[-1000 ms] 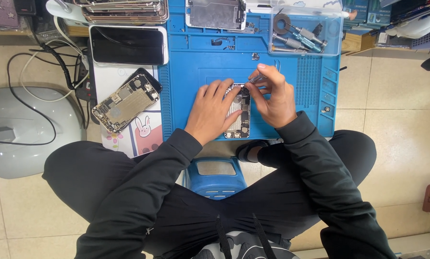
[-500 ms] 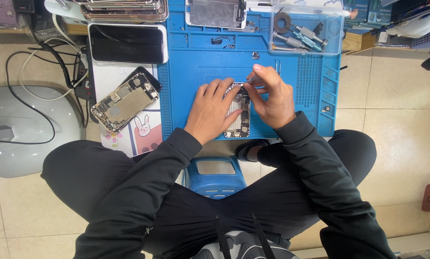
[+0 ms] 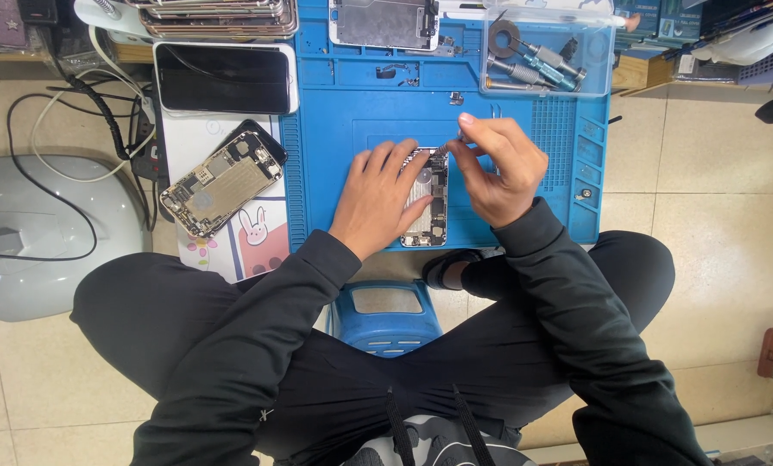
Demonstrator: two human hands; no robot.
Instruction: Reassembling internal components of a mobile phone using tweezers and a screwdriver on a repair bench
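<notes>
**Two hands working on an opened phone on a blue mat**

Seen from above, an opened phone (image 3: 427,200) lies on a blue repair mat (image 3: 334,121), near its front edge. The left hand (image 3: 378,194) rests flat on the phone's left side, fingers spread, apparently to steady it. The right hand (image 3: 498,168) hovers at the phone's far right corner, fingers pinched together on a thin tool (image 3: 452,145) (too small to identify). To the left lies a second opened phone (image 3: 222,181); at the far right, a clear tray of tools (image 3: 546,56).
</notes>
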